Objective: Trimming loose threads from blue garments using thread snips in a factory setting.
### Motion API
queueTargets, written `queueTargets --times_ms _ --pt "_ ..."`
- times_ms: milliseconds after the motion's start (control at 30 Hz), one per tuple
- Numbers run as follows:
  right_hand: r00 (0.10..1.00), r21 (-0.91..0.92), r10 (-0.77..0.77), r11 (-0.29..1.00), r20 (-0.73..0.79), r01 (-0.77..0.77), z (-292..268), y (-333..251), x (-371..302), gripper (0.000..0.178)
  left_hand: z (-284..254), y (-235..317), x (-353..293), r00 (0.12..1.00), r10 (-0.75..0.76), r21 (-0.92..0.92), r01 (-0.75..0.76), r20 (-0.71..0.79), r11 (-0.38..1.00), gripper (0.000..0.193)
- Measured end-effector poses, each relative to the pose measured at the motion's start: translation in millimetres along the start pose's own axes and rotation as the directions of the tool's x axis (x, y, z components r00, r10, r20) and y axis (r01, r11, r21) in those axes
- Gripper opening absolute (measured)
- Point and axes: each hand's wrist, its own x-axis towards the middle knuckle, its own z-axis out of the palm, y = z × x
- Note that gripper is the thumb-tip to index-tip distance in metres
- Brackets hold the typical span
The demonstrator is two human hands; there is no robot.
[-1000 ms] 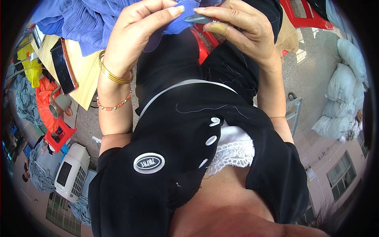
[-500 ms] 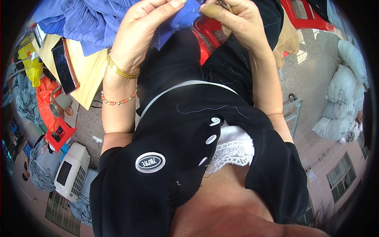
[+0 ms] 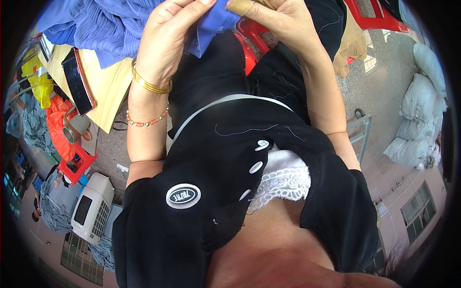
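Note:
A blue piece of garment [image 3: 211, 29] hangs between my two hands at the top edge of the view. Its far part is cut off there. My left hand [image 3: 168, 29], with gold bangles and a beaded bracelet at the wrist, pinches the cloth between thumb and fingers. My right hand [image 3: 288, 21] is closed, its thumb in a tan cover [image 3: 244, 6] touching the cloth's right edge. A brassy sliver of a small metal tool [image 3: 270, 4] shows within this hand; its kind is hidden. More ribbed blue knit [image 3: 113, 26] lies heaped left of my left hand.
On the left, a phone in an orange-brown case [image 3: 78, 82] lies on a pale wooden board [image 3: 109, 96]. Beyond are a red stool [image 3: 77, 165], a metal mug [image 3: 76, 128] and a white appliance [image 3: 92, 209]. Stuffed white sacks [image 3: 415, 108] are stacked at the right.
My right hand has shifted slightly left and up, its thumb now over the cloth's edge. Less of the metal tool shows. The left hand has moved a little upward with the cloth.

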Motion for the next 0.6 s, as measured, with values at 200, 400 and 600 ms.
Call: queueTargets --times_ms 200,400,600 --pt "0.966 0.07 -0.231 0.968 -0.114 0.24 -0.7 -2.0 4.2 0.006 -34.7 -28.0 0.6 0.991 0.134 0.199 -0.136 0.024 0.971 0.029" --pt "0.92 0.109 -0.387 0.914 -0.062 0.391 -9.3 11.5 10.0 0.006 -30.7 -24.8 -2.6 0.988 0.133 0.231 -0.147 0.075 0.962 0.025" --pt "0.957 -0.382 -0.265 0.902 -0.12 0.202 -8.3 -18.6 -20.3 0.031 -25.8 -5.2 -7.8 0.979 0.167 0.099 -0.179 0.12 0.979 0.022"
